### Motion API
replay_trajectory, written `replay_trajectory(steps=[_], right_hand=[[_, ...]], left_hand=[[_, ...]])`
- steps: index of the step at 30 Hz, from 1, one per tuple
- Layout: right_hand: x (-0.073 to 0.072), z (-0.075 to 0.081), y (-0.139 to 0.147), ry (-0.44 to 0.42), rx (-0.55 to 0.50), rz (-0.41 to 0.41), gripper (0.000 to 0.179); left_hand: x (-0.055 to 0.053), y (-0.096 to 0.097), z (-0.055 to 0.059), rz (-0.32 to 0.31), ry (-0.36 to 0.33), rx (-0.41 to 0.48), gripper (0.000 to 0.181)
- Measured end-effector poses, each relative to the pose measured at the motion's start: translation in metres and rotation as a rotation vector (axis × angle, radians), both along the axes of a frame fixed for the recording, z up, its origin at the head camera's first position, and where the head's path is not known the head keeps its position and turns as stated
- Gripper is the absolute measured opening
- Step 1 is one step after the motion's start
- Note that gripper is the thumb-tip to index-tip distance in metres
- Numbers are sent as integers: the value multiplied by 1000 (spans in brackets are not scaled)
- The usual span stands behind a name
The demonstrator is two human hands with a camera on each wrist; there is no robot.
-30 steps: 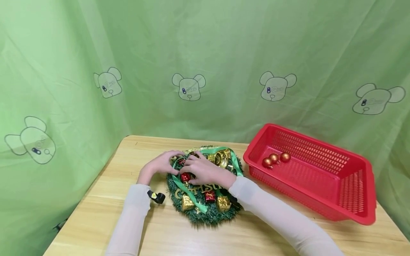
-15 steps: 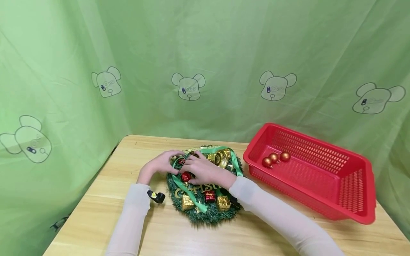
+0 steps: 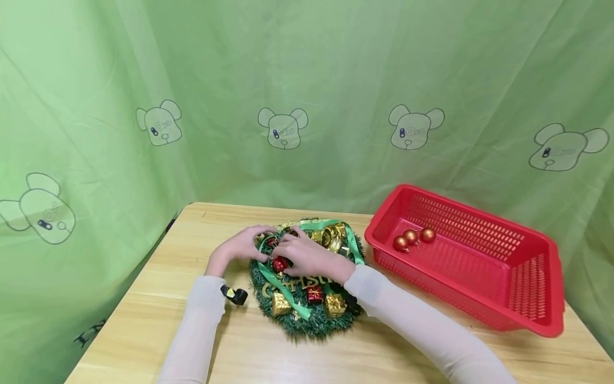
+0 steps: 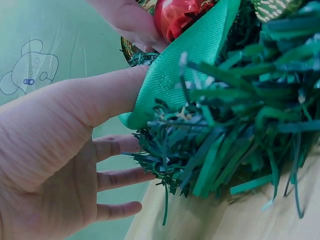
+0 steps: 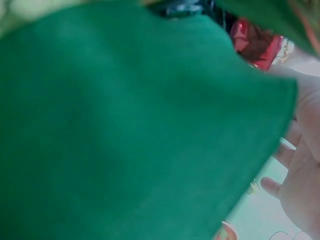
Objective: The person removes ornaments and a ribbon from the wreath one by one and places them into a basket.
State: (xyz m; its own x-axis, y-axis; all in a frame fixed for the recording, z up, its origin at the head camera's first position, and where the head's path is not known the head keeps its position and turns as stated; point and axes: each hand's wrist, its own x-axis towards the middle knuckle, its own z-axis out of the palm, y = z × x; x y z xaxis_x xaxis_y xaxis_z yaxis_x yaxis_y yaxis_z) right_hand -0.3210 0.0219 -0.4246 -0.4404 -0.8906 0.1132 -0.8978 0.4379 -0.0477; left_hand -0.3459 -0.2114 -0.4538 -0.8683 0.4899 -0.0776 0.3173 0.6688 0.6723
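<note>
Barely shifted rightward: red ornament [image 3: 280, 264] on the wreath [image 3: 314, 326], so work stays centred there
Left hand [image 3: 242, 245] has its thumb against green ribbon [image 4: 187, 70], right hand [image 3: 307, 257] beside the ornament; whether either grips, I cannot tell

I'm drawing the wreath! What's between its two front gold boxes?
A red box, the green ribbon's end and a tiny gold ornament, all on the wreath. The head view shows it.
</note>
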Motion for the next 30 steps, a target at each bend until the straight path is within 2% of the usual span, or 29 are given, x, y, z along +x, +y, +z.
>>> replay_trajectory(steps=[8,21,30], right_hand=[[0,5,3,-1,-39,9,43],[5,10,11,-11,-76,0,34],[5,15,18,-6,-92,-4,35]], left_hand=[[-1,1,1,16,-7,2,85],[-2,1,-3,1,15,-1,84],[-1,1,-4,6,13,-12,85]])
